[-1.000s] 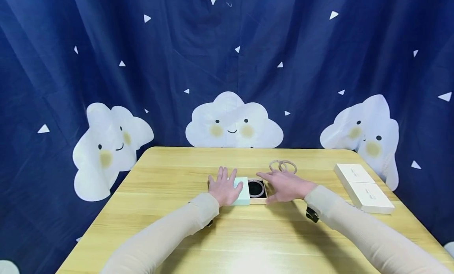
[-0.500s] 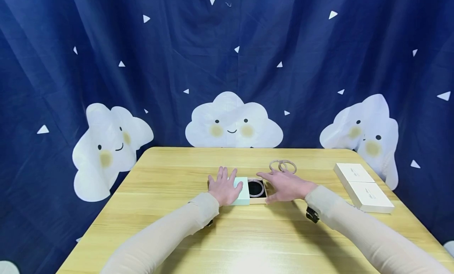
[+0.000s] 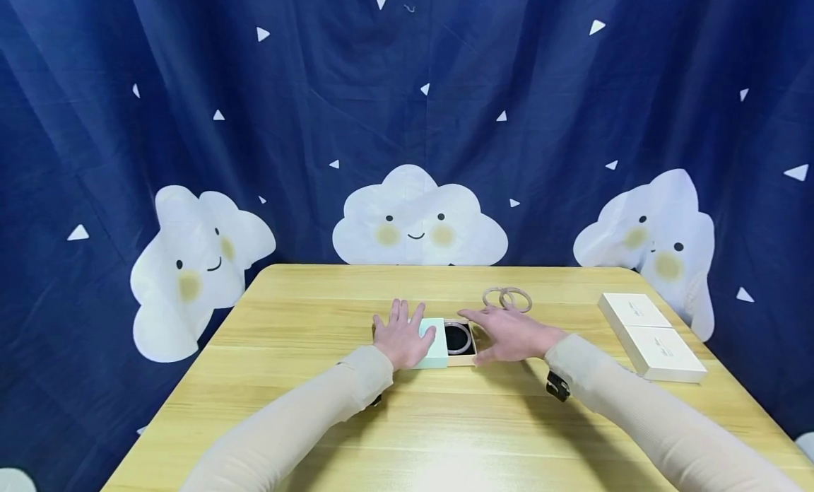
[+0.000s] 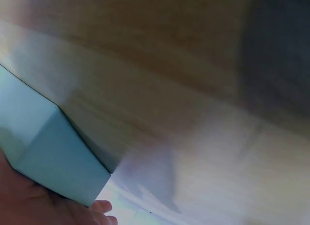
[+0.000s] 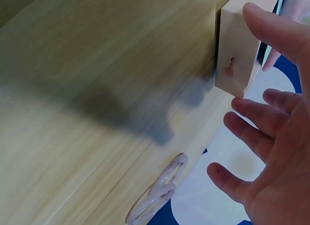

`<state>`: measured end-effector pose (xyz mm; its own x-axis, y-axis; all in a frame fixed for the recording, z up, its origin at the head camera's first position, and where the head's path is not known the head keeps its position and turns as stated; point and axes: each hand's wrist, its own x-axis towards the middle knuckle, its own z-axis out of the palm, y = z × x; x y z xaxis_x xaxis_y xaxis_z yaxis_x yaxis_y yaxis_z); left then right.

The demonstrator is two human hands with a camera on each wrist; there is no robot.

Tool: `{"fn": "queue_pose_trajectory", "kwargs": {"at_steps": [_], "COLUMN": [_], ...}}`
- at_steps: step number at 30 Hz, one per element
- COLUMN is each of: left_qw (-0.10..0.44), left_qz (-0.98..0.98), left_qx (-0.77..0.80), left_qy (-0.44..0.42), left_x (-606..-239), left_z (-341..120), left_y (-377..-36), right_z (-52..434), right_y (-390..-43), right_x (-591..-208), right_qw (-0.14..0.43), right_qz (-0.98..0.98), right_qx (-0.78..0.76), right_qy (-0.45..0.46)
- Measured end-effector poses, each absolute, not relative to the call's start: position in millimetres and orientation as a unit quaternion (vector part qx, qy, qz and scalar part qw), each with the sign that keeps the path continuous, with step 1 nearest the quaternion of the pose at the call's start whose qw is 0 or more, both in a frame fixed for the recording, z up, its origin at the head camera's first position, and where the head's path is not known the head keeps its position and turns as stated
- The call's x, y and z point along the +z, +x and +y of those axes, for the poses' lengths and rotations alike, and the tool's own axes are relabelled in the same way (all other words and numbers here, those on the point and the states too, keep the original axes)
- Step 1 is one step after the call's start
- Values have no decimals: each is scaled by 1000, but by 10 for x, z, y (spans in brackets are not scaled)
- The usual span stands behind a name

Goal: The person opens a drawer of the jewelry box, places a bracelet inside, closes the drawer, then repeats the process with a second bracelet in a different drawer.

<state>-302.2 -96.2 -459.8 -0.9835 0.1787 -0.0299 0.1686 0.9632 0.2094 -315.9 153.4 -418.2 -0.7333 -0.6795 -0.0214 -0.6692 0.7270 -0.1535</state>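
A blue curtain with white clouds hangs behind your wooden worktop. At the far right of it lie two white boxes, touching end to end. In the middle sits a small drawer box: your left hand rests flat on its mint-green sleeve, fingers straight and spread. The tan drawer is slid out to the right, with a dark bracelet lying in it. Your right hand hovers at the drawer's right edge, fingers apart and straight, gripping nothing. Just beyond it, two pale bangles lie overlapping on the worktop.
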Motion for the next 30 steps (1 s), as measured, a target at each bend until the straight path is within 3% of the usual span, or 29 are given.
{"fn": "queue_pose_trajectory", "kwargs": {"at_steps": [30], "left_qw": [25], "left_qz": [991], "left_qx": [101], "left_qy": [89], "left_x": [-4598], "left_z": [-954], "left_y": [-3026], "right_z": [1424], "right_y": [-3171], "right_x": [-4220], "right_qw": [39], "right_qz": [923], "right_qx": [-92], "right_qy": [-373]}}
